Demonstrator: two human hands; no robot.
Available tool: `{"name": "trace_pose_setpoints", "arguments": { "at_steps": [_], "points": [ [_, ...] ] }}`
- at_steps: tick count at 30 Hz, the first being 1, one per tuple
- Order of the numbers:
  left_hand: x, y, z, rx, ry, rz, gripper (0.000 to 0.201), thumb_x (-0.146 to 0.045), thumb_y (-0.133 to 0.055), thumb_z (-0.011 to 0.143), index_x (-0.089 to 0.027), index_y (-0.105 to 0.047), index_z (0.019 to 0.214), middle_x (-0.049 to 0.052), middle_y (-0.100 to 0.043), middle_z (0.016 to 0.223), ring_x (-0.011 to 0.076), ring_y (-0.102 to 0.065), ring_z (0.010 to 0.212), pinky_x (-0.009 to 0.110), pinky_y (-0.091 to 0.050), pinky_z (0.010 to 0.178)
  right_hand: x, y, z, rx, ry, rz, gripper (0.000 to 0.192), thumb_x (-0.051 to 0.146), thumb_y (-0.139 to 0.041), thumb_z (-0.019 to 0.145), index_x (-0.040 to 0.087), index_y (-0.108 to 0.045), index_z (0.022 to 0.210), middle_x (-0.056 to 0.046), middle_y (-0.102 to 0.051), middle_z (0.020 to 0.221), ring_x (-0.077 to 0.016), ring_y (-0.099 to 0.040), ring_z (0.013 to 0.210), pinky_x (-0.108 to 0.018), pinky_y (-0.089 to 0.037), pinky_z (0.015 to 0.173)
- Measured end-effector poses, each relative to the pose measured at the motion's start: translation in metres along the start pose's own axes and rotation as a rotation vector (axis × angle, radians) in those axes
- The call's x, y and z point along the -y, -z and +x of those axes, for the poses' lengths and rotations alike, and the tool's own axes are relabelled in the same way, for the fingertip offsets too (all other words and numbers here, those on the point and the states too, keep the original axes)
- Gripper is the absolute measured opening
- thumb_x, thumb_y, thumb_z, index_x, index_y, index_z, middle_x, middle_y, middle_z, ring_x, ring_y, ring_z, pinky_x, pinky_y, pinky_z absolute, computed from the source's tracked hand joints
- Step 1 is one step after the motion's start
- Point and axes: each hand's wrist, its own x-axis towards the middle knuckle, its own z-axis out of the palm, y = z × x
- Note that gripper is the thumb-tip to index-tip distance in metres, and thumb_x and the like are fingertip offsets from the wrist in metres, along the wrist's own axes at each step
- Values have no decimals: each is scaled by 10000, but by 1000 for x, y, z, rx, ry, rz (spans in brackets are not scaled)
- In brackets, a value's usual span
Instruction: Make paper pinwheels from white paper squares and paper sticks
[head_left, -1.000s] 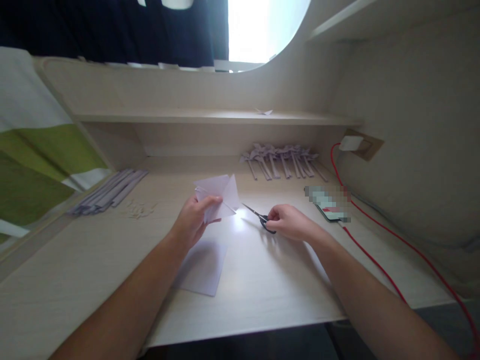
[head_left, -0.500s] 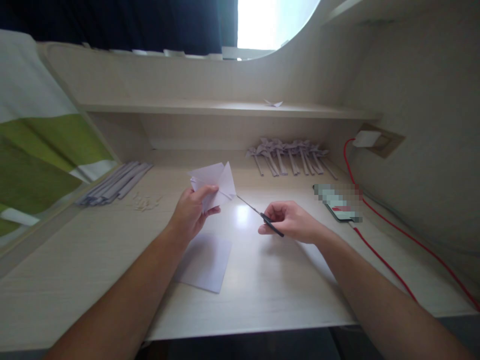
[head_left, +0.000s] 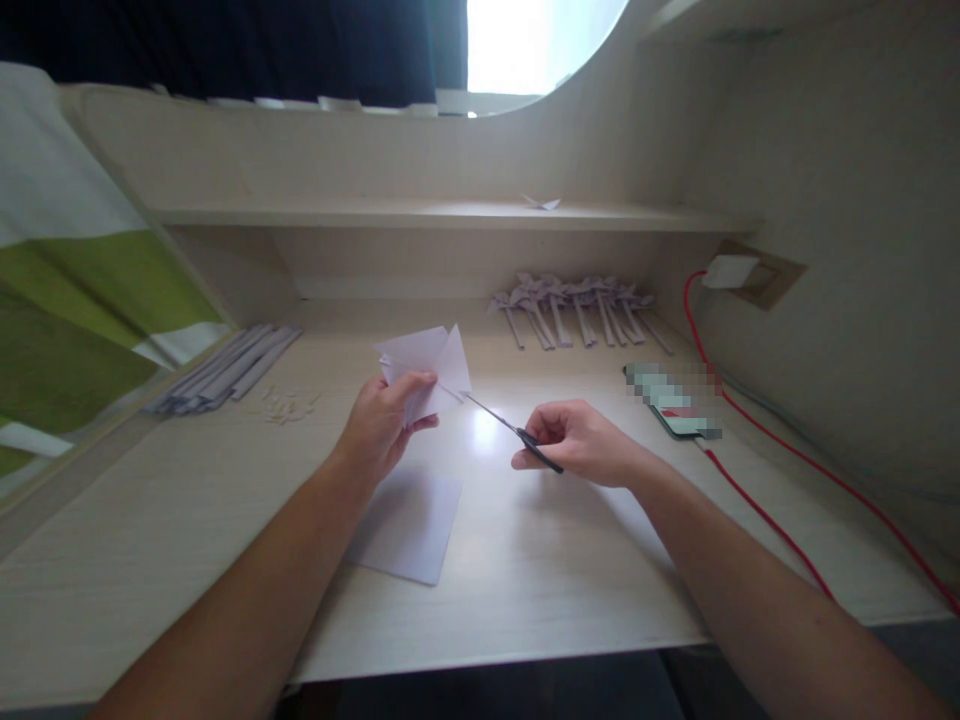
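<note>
My left hand (head_left: 382,425) holds a folded pale-lilac paper piece (head_left: 431,365) raised above the desk, its flaps pointing up. My right hand (head_left: 581,440) grips black-handled scissors (head_left: 514,430), and the blade tips reach the right edge of the folded paper. A flat sheet of the same paper (head_left: 409,525) lies on the desk under my left wrist.
A row of finished paper pinwheels on sticks (head_left: 574,310) lies at the back of the desk. Paper sticks (head_left: 225,365) are piled at the left, small scraps (head_left: 289,405) beside them. A phone (head_left: 675,405) with a red cable (head_left: 780,530) lies at the right.
My right hand lifted the scissors off the desk and brought the blades left to the paper's edge. The left hand raised the folded paper slightly.
</note>
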Motion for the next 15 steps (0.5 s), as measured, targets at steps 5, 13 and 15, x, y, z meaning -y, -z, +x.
{"name": "trace_pose_setpoints", "arguments": {
  "at_steps": [5,13,15],
  "points": [
    [0,1,1,3,-5,-2,370,-283,-852,606,-175,-698,926,3,-670,864,151,-614,721,214,-536,469,-4,-1,2,7,7,9,475,560,-887,665,181,-602,687,57,-517,626,-96,-416,566,-245,-284,499],
    [0,1,0,3,-5,-5,350,-273,-849,626,-173,-699,926,12,-677,879,152,-614,738,204,-533,463,1,0,-1,9,17,-21,500,575,-877,677,186,-563,648,61,-486,608,-94,-396,559,-246,-265,501],
    [0,1,1,4,-3,0,355,-277,-847,626,-177,-704,935,11,-689,886,156,-625,746,204,-535,468,3,0,-1,8,28,-23,520,582,-874,673,191,-533,631,64,-464,604,-94,-385,557,-246,-258,501]
  ]
}}
